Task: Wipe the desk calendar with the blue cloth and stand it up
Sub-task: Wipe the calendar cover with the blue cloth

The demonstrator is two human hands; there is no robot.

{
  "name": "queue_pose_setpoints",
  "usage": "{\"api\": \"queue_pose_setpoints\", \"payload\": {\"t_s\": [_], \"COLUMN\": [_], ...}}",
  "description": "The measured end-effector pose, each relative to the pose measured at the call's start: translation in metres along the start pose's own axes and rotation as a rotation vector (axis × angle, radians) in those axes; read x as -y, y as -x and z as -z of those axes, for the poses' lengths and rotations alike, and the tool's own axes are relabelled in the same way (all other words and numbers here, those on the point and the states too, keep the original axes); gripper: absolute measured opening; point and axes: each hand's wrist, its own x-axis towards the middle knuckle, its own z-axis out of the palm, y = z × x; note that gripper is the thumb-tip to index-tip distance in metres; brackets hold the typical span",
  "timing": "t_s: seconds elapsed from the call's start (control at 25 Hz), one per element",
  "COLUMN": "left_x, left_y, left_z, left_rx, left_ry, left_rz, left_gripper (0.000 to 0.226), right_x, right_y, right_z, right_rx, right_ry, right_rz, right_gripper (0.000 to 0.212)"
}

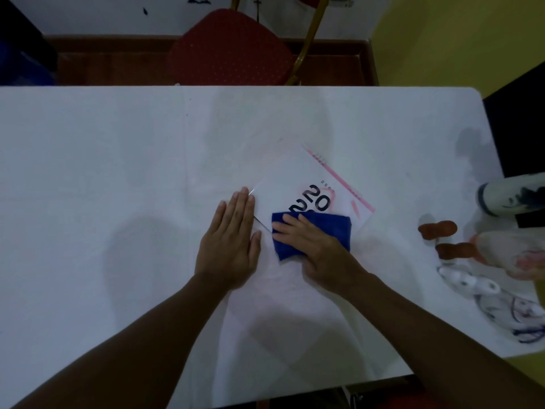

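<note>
The desk calendar [298,178] lies flat on the white table, turned at an angle, white with pink binding along its far right edge and large dark numerals. A folded blue cloth [336,228] rests on its near part. My right hand [306,240] presses flat on the cloth, fingers spread toward the left. My left hand [233,240] lies palm down with fingers together, on the table at the calendar's left edge, touching it. The cloth and my right hand hide part of the numerals.
The white table [118,172] ends at a far edge, with a red chair [233,45] behind it. At the right edge sit two brown figurines [439,230], a white-and-blue vase on its side [507,199], and white ceramic pieces [501,302].
</note>
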Motion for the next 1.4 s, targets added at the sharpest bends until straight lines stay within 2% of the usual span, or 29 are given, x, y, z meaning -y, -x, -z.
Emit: {"api": "queue_pose_setpoints", "payload": {"t_s": [0.32,0.6,0.72,0.8,0.88,1.04,1.28,1.4], "left_x": [-0.001,0.001,0.001,0.001,0.002,0.0,0.0,0.001], "left_y": [-0.002,-0.001,-0.001,-0.001,-0.001,-0.001,0.0,-0.001], "left_z": [0.002,0.002,0.002,0.001,0.001,0.002,0.004,0.003], "left_rx": [0.004,0.002,-0.008,-0.016,-0.016,-0.01,0.0,-0.013], "left_ry": [0.0,0.004,0.007,0.007,0.009,0.004,0.005,-0.004], "left_rz": [0.007,-0.007,-0.012,-0.017,-0.022,-0.014,-0.007,-0.016], "left_gripper": [0.068,0.069,0.069,0.068,0.068,0.067,0.067,0.068], "right_x": [0.0,0.006,-0.003,-0.009,-0.019,-0.022,-0.007,-0.028], "right_y": [-0.07,0.027,0.031,-0.001,-0.041,-0.063,0.033,0.016], "right_z": [0.001,-0.01,-0.005,0.002,0.008,0.007,0.0,0.021], "right_rx": [-0.098,-0.089,-0.169,-0.252,-0.268,-0.263,-0.039,0.012], "right_ry": [-0.123,-0.052,-0.133,-0.187,-0.189,-0.119,-0.048,-0.066], "right_rz": [-0.218,-0.135,-0.273,-0.421,-0.476,-0.367,-0.093,-0.121], "right_gripper": [0.059,0.068,0.066,0.068,0.07,0.064,0.073,0.078]}}
